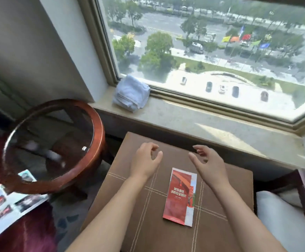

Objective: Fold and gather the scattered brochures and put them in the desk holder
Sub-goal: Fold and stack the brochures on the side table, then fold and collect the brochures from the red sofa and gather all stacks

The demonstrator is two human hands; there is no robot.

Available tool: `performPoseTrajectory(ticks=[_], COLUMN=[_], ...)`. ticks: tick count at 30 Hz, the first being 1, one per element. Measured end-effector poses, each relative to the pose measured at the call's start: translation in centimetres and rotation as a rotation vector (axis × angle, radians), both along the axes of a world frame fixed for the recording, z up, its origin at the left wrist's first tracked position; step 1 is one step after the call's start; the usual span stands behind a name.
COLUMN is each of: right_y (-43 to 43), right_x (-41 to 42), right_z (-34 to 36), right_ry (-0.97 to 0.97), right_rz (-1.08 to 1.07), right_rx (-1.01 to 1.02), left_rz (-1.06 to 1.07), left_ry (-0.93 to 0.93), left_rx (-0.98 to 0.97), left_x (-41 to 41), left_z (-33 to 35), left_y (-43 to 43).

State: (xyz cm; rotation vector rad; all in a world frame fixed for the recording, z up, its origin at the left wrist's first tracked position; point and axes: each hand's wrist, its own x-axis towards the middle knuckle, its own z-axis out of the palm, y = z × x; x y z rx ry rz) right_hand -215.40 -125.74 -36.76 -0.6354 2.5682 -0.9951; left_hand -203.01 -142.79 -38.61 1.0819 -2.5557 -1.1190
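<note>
a red folded brochure [180,196] is lying flat on the brown tabletop [148,224], a little right of the middle, with its long side running from the near edge toward the far edge and a white page edge showing along its right side. both hands are hovering above the tabletop beyond the brochure's far end, and neither one is touching it. the left hand [145,161] is half open with the fingers curling loosely, holding nothing. the right hand [207,163] is also half open, the thumb pointing to the left, holding nothing. to the left of the tabletop a round glass table with a wooden rim [99,135] is standing, and an unfolded brochure with photos [6,206] is lying partly under its near side. a folded light blue towel [131,93] is resting on the window sill [211,130] beyond the far edge.
</note>
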Motion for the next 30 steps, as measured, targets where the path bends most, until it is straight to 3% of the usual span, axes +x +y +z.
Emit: performPoseTrajectory(ticks=[5,11,15,21,30], right_y=[-9.1,-18.9,-22.9,-27.8,-33.9], right_x=[1.7,12.4,21.8,36.1,59.8], right_z=[12.3,20.6,22.0,22.4,20.5], right_ry=[0.183,0.389,0.526,0.621,0.526], right_rz=[0.23,0.579,0.841,1.104,1.362], right_rx=[-0.107,-0.088,-0.038,-0.059,-0.097], left_rz=[0.095,0.322,0.438,0.648,0.866], left_ry=[0.015,-0.068,-0.204,-0.355,-0.476], left_rx=[-0.252,-0.454,-0.536,-0.485,-0.46], left_x=[5.3,17.3,27.5,44.2,68.3], left_z=[12.0,20.9,22.9,23.1,22.3], left_y=[-5.5,-10.3,-11.9,-12.9,-13.0])
